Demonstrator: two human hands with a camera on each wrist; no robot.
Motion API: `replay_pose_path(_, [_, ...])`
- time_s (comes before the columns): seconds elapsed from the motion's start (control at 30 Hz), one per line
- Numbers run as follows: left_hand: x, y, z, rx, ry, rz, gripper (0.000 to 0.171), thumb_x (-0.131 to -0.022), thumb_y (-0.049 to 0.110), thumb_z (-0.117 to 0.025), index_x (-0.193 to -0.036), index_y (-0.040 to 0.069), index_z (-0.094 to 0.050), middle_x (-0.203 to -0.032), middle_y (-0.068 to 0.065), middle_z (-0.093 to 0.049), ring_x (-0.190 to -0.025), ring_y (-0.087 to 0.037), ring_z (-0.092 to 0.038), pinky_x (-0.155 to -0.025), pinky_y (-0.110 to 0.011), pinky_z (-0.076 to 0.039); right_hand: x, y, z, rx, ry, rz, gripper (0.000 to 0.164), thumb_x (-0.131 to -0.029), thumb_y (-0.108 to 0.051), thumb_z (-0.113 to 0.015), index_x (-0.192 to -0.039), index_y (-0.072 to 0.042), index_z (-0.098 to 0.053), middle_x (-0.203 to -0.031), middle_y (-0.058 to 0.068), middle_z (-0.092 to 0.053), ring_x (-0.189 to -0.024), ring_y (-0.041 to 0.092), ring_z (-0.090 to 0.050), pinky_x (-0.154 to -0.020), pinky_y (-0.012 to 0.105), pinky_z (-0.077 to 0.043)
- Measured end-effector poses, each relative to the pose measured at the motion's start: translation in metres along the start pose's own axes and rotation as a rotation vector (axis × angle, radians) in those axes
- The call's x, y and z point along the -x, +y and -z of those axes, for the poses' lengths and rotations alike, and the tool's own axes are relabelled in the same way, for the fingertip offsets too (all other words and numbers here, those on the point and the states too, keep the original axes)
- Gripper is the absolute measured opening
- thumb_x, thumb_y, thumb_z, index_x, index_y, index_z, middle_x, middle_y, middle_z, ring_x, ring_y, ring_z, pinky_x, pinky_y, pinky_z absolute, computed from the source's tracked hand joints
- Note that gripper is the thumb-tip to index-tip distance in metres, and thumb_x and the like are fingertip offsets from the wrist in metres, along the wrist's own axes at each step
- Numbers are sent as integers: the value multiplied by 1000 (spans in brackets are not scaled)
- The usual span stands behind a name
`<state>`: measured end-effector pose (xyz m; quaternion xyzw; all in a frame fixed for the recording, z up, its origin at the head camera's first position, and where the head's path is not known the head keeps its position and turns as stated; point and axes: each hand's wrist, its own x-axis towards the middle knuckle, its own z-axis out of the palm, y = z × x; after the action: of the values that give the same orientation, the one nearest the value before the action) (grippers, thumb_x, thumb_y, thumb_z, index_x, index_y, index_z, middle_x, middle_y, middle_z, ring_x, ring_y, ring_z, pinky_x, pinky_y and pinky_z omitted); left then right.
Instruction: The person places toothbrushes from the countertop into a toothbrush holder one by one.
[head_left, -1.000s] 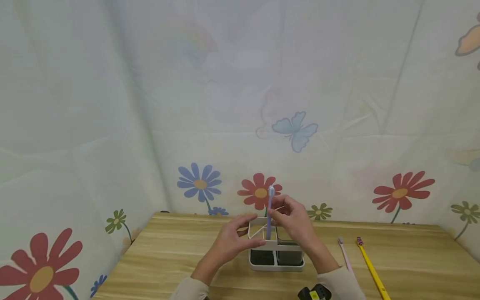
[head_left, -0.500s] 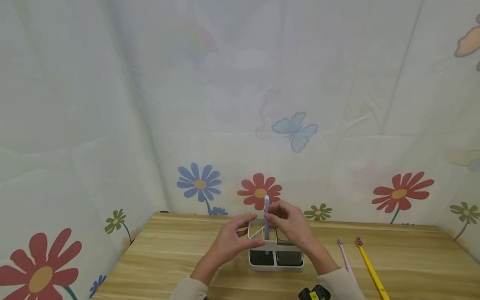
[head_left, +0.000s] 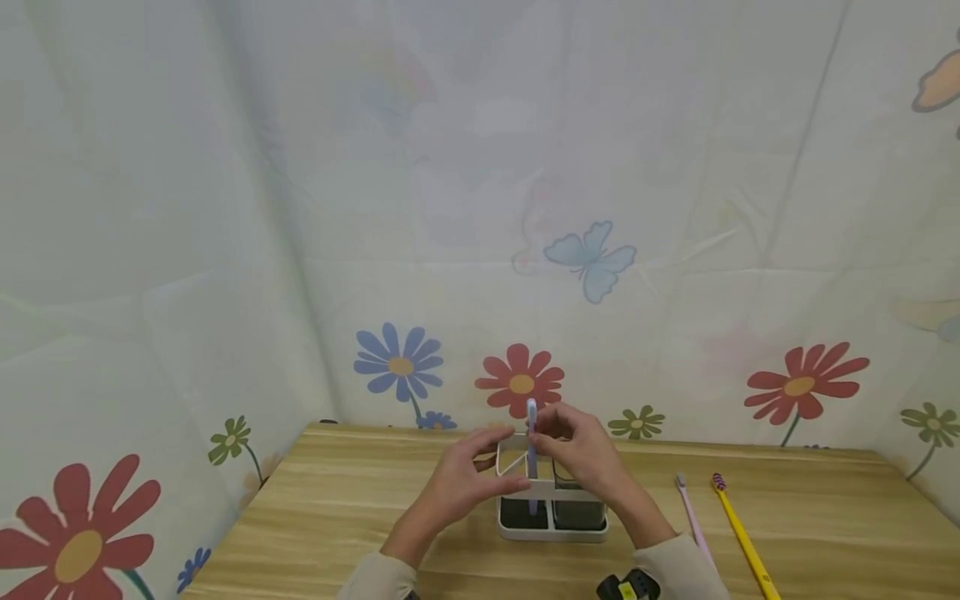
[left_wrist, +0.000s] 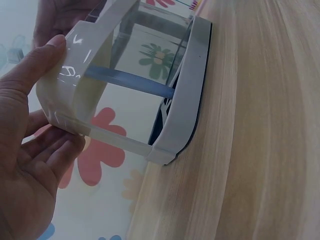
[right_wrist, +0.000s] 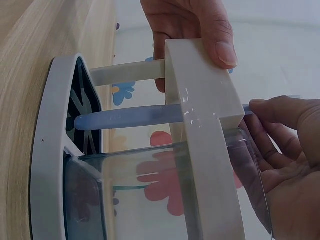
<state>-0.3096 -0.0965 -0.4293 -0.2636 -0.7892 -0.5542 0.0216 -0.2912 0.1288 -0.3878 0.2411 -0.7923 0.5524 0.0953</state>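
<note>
A white toothbrush holder (head_left: 551, 536) stands upright on the table, with a raised, divided top frame and a dark-lined base. My left hand (head_left: 461, 479) grips the top frame's left side, thumb on the front and fingers behind. A lilac-blue toothbrush (head_left: 532, 465) stands upright through one of the frame's slots, bristle head up. My right hand (head_left: 581, 443) pinches it above the frame between thumb and fingers. In the right wrist view the toothbrush handle (right_wrist: 132, 118) reaches down to the base. A clear cup (right_wrist: 145, 192) sits in the holder's right part.
On the wooden table (head_left: 825, 500), right of my right arm, lie a pink toothbrush (head_left: 693, 518) and a yellow toothbrush (head_left: 742, 533) with a purple-striped head. A flower-printed curtain (head_left: 450, 250) hangs behind the table.
The lilac-blue toothbrush has slid down through the slot and a little left, its lower end now showing below the frame. My right hand has lowered with it; the left hand stays put.
</note>
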Motion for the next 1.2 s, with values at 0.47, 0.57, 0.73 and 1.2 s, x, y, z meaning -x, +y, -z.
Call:
replay_pose_path(0.47, [0, 0, 1, -6, -2, -7, 67, -87, 29, -91, -147, 14, -64, -146, -9, -59, -133, -33, -60, -108, -46, -53, 0, -1, 0, 13, -22, 19, 18, -101, -7, -73, -118, -2, -69, -109, 9, -71, -99, 27, -69, -88, 27, -60])
replay_pose_path(0.57, [0, 0, 1, -2, -2, -9, 67, -87, 28, -91, -147, 14, -64, -146, -9, -60, -133, -33, -60, -108, -46, -53, 0, -1, 0, 12, -21, 15, 18, -101, -8, -73, -118, -4, -69, -109, 10, -71, -99, 28, -70, -88, 29, -62])
replay_pose_path(0.73, [0, -1, 1, 2, -2, -12, 66, -87, 29, -91, -146, 14, -64, -145, -9, -60, -132, -32, -61, -108, -46, -53, 0, -1, 1, 20, -18, 9, 18, -102, -9, -73, -119, -4, -69, -110, 9, -71, -99, 27, -70, -89, 32, -62])
replay_pose_path(1.2, [-1, -3, 0, 12, 2, -31, 71, -86, 29, -92, -147, 8, -63, -144, -11, -61, -131, -33, -61, -107, -46, -54, 3, -7, 18, -14, 7, 22, 24, -102, -8, -72, -124, 2, -68, -115, 16, -72, -104, 34, -71, -88, 33, -64])
